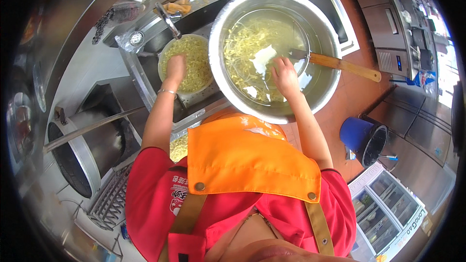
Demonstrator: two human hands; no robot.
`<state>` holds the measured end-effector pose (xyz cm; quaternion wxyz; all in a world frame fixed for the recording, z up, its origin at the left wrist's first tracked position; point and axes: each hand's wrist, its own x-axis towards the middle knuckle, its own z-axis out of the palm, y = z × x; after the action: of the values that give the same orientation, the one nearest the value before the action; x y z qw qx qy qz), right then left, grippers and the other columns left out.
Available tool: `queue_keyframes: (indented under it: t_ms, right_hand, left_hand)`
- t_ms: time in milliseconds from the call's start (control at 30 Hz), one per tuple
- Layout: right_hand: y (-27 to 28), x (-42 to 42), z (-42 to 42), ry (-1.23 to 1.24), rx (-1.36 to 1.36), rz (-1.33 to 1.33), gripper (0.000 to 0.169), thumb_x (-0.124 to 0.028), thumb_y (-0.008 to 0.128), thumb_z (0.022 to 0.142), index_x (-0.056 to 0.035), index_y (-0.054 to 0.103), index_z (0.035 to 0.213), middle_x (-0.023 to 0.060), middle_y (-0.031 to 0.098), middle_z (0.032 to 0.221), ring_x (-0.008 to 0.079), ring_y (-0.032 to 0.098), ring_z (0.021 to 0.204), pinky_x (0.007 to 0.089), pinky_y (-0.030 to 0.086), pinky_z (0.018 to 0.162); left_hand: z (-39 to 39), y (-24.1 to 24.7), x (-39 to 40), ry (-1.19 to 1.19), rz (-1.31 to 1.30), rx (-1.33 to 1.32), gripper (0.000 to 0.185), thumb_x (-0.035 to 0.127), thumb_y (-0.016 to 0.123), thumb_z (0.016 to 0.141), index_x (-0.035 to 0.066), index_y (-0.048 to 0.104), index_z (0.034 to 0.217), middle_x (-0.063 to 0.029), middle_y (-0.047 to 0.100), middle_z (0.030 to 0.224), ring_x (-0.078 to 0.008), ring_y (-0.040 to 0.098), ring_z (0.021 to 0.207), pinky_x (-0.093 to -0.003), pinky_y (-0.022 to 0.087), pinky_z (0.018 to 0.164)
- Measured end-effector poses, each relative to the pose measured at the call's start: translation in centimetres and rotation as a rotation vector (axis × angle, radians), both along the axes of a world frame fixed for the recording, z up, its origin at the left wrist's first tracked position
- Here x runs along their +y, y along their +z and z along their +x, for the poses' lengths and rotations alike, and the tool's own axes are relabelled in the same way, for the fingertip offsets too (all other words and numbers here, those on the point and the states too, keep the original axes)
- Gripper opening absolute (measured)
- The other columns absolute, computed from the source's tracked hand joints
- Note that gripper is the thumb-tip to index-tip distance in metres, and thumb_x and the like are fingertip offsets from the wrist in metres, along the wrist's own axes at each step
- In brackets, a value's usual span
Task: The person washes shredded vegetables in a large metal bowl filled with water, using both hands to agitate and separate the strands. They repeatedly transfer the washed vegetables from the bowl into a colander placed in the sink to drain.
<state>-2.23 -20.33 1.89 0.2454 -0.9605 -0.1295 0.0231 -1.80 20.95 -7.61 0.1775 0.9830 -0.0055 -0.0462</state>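
Observation:
My left hand [176,68] is down in a round pale bowl [160,66] of bean sprouts [194,63]. Its fingertips are hidden, so what they hold cannot be told. The bowl stands in the sink basin under the faucet [168,21]. My right hand [285,76] reaches over a large metal tub [222,76] of water, fingers curved and slightly apart at the surface, with nothing visible between them. More sprouts [242,49] lie in the water, mostly on the tub's left side. A round strainer with a wooden handle [342,66] rests in the tub, its handle lying over the right rim.
The tub sits over the right part of the steel sink [342,25]. An orange cloth [177,6] lies behind the faucet. On the left is a large metal pot [87,153] on its side. A blue bucket [356,134] stands on the red tiled floor [349,96], near a glass-topped freezer [387,203].

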Motion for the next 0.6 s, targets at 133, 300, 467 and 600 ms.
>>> queue_keyframes:
  t_ms: [133, 300, 467, 600]
  right_hand:
    - [-0.4, 0.8, 5.1, 0.047, 0.127, -0.173, 0.07, -0.041, 0.067, 0.085, -0.0083, 0.04, 0.14, 0.0267, 0.034, 0.144, 0.045, 0.043, 0.126, 0.0471, 0.042, 0.103]
    - [-2.4, 5.8, 10.2, 0.032, 0.426, -0.179, 0.095, -0.061, 0.064, 0.079, -0.0154, 0.022, 0.152, 0.0298, 0.013, 0.154, 0.0418, 0.026, 0.14, 0.0443, 0.032, 0.113]
    - [-3.0, 8.1, 5.4, 0.226, 0.334, -0.238, 0.059, -0.032, 0.062, 0.087, -0.0111, 0.041, 0.138, 0.024, 0.035, 0.144, 0.0428, 0.044, 0.127, 0.0479, 0.04, 0.106]
    - [-2.0, 7.1, 1.9, 0.323, 0.369, -0.298, 0.037, -0.015, 0.062, 0.083, -0.0097, 0.055, 0.119, 0.0213, 0.053, 0.123, 0.0389, 0.056, 0.111, 0.0469, 0.048, 0.095]
  left_hand:
    - [-0.6, 7.3, -2.4, 0.062, 0.092, 0.138, 0.043, 0.015, 0.06, 0.085, 0.005, 0.056, 0.126, -0.023, 0.066, 0.08, -0.0392, 0.066, 0.077, -0.0483, 0.052, 0.068]
    - [-2.3, 10.9, -3.9, 0.015, 0.171, 0.175, 0.05, 0.031, 0.062, 0.09, 0.006, 0.052, 0.132, -0.0226, 0.067, 0.092, -0.0369, 0.067, 0.078, -0.0462, 0.054, 0.068]
    - [-3.6, 13.7, -6.0, 0.027, 0.041, -0.212, 0.029, 0.021, 0.058, 0.092, 0.005, 0.06, 0.116, -0.0153, 0.063, 0.116, -0.0326, 0.066, 0.096, -0.0396, 0.055, 0.079]
    - [-3.6, 17.2, -10.2, -0.008, -0.288, -0.309, 0.021, 0.009, 0.058, 0.09, 0.004, 0.064, 0.109, -0.0118, 0.064, 0.113, -0.0304, 0.065, 0.096, -0.0385, 0.053, 0.082]
